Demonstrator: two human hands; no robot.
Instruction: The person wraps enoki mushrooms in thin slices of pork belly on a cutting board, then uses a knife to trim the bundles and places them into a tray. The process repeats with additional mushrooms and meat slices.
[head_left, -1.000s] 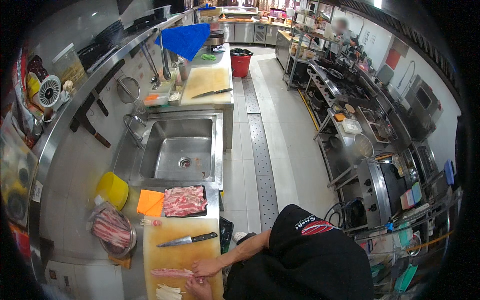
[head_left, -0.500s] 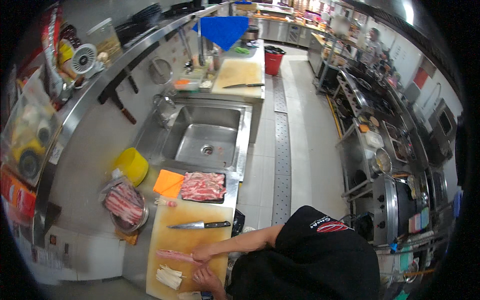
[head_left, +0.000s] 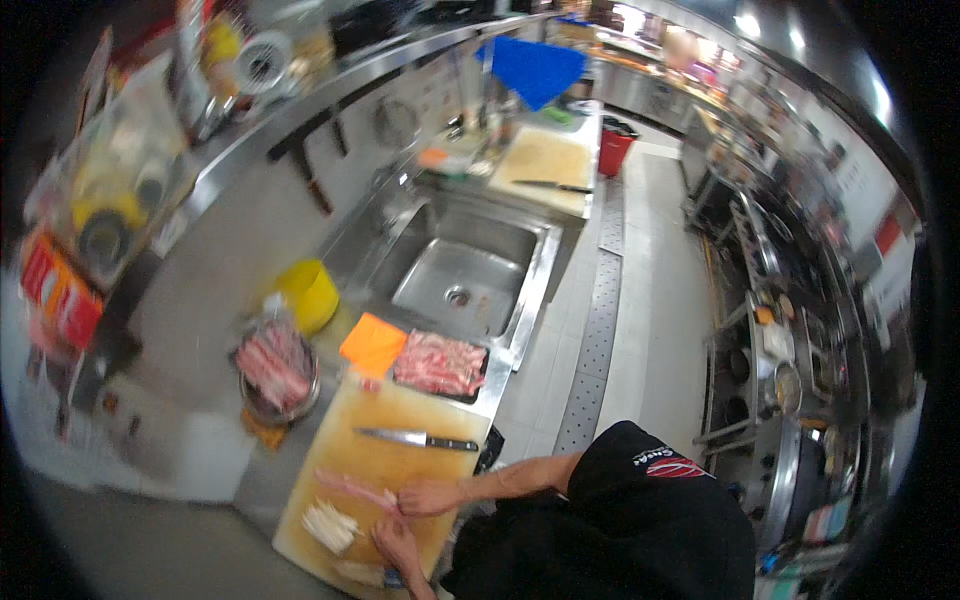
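A long, thin slice of pink meat (head_left: 345,485) lies across the yellowed cutting board (head_left: 375,415). Its right end is between my hands. My right hand (head_left: 430,497), the upper one in the picture, has its fingers closed at that end. From below, my left hand (head_left: 397,545) comes up with bent fingers touching the same end; motion blur softens the fingertips. A bunch of thin white enoki mushrooms (head_left: 330,527) sits just below the slice, left of my left hand. Above my hands a black-handled knife (head_left: 420,439) rests flat on the board.
Beyond the board are a tray of sliced meat (head_left: 440,363), an orange cloth (head_left: 373,344) and a small meat roll (head_left: 369,384). A bowl of bagged meat (head_left: 278,375) and a yellow bowl (head_left: 308,297) stand left. Behind is a steel sink (head_left: 465,265).
The whole view has swung, shifting the board and counter in the picture. My hands stay at the right end of the meat slice, and the left one has come closer to it.
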